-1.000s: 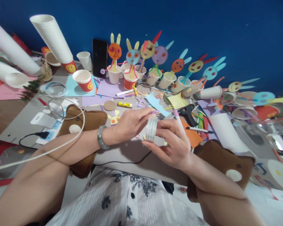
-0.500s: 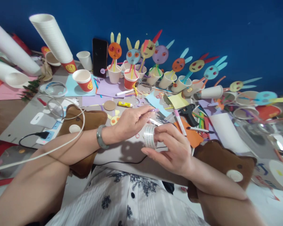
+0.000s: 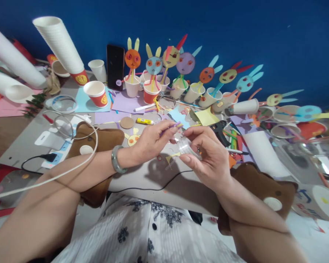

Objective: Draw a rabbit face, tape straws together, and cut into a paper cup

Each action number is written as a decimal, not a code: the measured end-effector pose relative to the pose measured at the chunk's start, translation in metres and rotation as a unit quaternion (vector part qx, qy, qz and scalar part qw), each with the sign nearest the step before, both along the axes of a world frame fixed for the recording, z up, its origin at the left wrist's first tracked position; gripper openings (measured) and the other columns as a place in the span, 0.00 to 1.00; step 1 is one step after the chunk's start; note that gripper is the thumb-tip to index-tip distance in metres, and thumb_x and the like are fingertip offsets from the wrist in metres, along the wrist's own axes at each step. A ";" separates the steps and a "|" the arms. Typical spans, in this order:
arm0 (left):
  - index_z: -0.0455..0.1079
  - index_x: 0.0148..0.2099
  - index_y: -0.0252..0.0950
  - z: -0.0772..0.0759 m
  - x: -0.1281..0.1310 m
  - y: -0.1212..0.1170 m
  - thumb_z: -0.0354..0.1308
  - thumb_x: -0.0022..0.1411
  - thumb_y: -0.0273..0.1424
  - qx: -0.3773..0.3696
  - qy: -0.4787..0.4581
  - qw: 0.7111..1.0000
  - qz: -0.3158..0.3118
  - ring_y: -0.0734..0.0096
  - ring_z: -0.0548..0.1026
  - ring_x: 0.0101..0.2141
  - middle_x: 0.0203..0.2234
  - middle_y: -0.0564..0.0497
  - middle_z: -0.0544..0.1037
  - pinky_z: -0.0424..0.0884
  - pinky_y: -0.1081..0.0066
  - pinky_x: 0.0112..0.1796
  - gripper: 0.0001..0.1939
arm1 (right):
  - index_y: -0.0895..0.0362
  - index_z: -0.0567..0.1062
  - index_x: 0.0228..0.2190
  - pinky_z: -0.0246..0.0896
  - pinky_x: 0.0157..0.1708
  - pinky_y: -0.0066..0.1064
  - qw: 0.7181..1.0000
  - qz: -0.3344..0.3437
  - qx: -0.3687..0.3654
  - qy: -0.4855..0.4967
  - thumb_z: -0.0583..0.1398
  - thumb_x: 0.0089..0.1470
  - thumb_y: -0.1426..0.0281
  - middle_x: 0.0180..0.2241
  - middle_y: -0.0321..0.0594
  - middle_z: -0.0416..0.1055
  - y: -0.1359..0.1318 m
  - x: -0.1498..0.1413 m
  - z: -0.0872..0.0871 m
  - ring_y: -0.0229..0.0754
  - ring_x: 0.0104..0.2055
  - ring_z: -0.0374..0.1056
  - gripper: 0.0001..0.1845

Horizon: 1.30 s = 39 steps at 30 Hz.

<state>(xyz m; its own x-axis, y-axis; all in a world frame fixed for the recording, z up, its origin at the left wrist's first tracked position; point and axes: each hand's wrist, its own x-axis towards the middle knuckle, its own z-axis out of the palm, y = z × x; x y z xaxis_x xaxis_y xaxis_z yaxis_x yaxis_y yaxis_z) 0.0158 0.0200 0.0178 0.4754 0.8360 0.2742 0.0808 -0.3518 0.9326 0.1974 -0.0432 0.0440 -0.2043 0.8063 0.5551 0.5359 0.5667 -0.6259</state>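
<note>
My left hand (image 3: 150,144), with a bangle on its wrist, pinches a small purple strip (image 3: 178,125) between thumb and fingertips. Something yellowish shows at the strip's end, too small to make out. In my right hand (image 3: 212,159) is a roll of clear tape (image 3: 188,148), tilted, with fingers and thumb around its side. The roll is just right of my left fingertips; whether the two touch, I cannot tell. A yellow paper scrap (image 3: 172,158) lies on the table below both hands.
Paper rabbits in cups, among them an orange-faced one (image 3: 132,59), line the blue wall. A glue gun (image 3: 220,132) and pens lie beyond my right hand. A yellow glue stick (image 3: 145,121) and power strip (image 3: 56,157) are leftward. Brown cushions (image 3: 259,197) sit under my forearms.
My right hand has shifted right and slightly up, tipping the tape roll over. My left hand has barely moved, still pinching the purple strip. The yellow scrap now shows below.
</note>
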 end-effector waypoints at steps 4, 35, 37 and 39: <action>0.74 0.46 0.37 -0.002 -0.002 0.004 0.49 0.76 0.40 0.062 0.026 0.998 0.019 0.75 0.76 0.31 0.32 0.51 0.80 0.70 0.74 0.37 0.16 | 0.52 0.62 0.28 0.66 0.37 0.35 0.994 0.047 -0.099 0.022 0.65 0.61 0.60 0.41 0.42 0.77 0.000 0.001 0.001 0.42 0.38 0.72 0.19; 0.68 0.44 0.36 -0.008 0.005 -0.006 0.51 0.75 0.42 -0.084 -0.090 0.990 -0.070 0.83 0.67 0.22 0.29 0.55 0.76 0.66 0.79 0.27 0.15 | 0.47 0.77 0.46 0.75 0.45 0.45 0.995 -0.010 0.059 -0.078 0.66 0.53 0.76 0.42 0.41 0.80 -0.003 -0.002 0.012 0.49 0.44 0.78 0.19; 0.67 0.45 0.37 -0.009 0.005 -0.007 0.51 0.75 0.43 -0.117 -0.085 0.986 -0.079 0.83 0.66 0.22 0.28 0.55 0.76 0.65 0.79 0.25 0.15 | 0.47 0.77 0.46 0.75 0.45 0.45 0.995 -0.017 0.061 -0.080 0.67 0.53 0.76 0.41 0.41 0.80 -0.003 -0.001 0.012 0.50 0.44 0.78 0.20; 0.66 0.46 0.37 -0.010 0.006 -0.009 0.50 0.75 0.44 -0.139 -0.084 0.983 -0.082 0.82 0.66 0.22 0.28 0.55 0.76 0.65 0.79 0.25 0.15 | 0.47 0.77 0.47 0.75 0.45 0.44 0.995 -0.023 0.061 -0.081 0.67 0.52 0.75 0.41 0.41 0.80 -0.003 0.000 0.012 0.50 0.43 0.78 0.20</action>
